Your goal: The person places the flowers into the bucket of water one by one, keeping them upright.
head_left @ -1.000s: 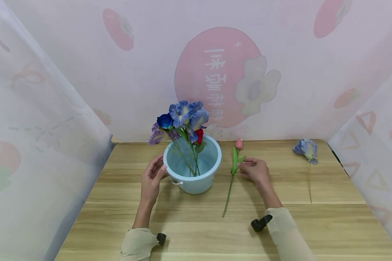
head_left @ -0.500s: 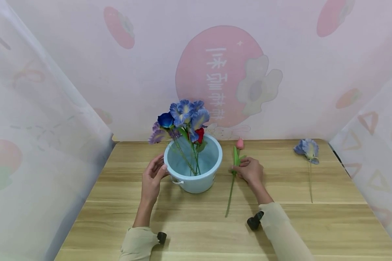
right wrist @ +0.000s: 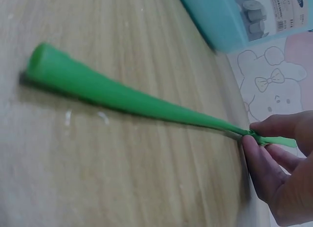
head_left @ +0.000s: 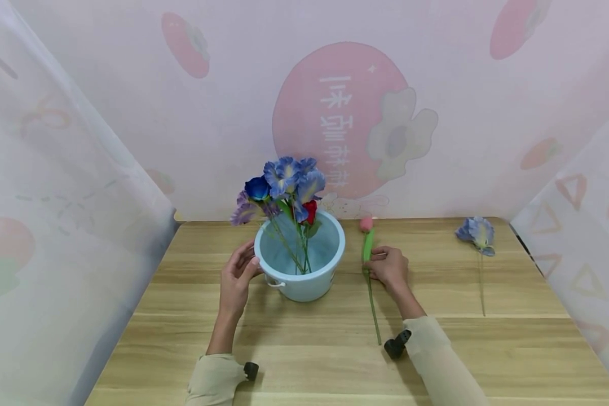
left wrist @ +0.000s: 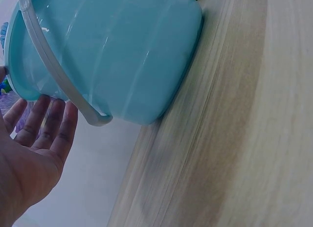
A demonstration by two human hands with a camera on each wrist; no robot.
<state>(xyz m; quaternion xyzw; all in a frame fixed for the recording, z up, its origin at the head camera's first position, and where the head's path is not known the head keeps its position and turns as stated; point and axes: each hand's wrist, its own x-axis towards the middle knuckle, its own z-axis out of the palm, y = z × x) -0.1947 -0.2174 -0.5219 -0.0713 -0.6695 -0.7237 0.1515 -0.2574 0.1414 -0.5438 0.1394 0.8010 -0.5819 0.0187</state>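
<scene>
A pale blue bucket (head_left: 304, 288) stands on the table, holding blue irises (head_left: 282, 176), a blue rose (head_left: 257, 188), a red rose (head_left: 309, 211) and a purple iris (head_left: 245, 212). My left hand (head_left: 235, 285) rests against the bucket's left side, thumb at the rim and fingers extended along the wall in the left wrist view. To the bucket's right, my right hand (head_left: 392, 267) pinches a pink tulip (head_left: 368, 246) by its green stem near the leaf. In the right wrist view thumb and fingertips meet on the stem (right wrist: 146, 105), which stretches close over the wood.
Another blue iris (head_left: 477, 234) lies at the right of the wooden table (head_left: 304, 349), its stem toward me. A pale printed cloth (head_left: 223, 124) hangs along the back and both sides. The bucket's white handle (left wrist: 63, 78) hangs down its side.
My right hand has shifted left and taken hold of the tulip's stem. The tulip has turned, its lower end swinging right and its bloom slightly left. The left hand and bucket have stayed put.
</scene>
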